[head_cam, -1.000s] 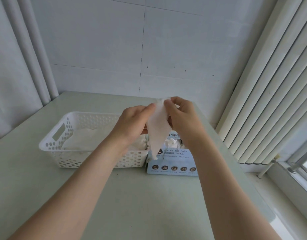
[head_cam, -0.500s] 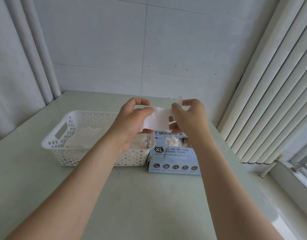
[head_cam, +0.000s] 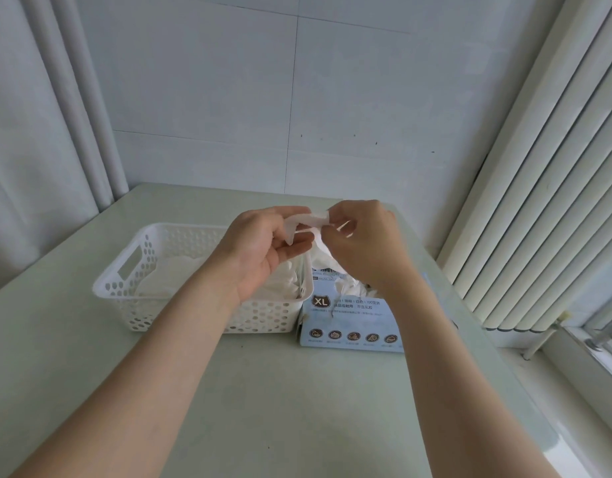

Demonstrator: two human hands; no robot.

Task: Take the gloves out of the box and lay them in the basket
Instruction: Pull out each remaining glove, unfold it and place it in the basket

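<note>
A white glove [head_cam: 309,220] is stretched between both my hands, above the gap between basket and box. My left hand [head_cam: 259,246] pinches its left end, and my right hand [head_cam: 363,243] pinches its right end; part of the glove hangs down behind my right hand. The white perforated basket [head_cam: 125,270] stands on the table to the left, with white gloves [head_cam: 166,274] lying inside. Right beside it lies the pale blue glove box [head_cam: 352,326], marked XL, with white gloves bulging from its top opening [head_cam: 346,288].
The pale green table [head_cam: 263,408] fills the foreground. A tiled wall [head_cam: 297,98] rises behind it, curtain folds hang at the left, and vertical blinds [head_cam: 539,201] and a window sill stand at the right.
The glove hung down from both hands a second ago. It has since been turned and spread sideways between them, and both hands have dropped a little toward the basket's right end.
</note>
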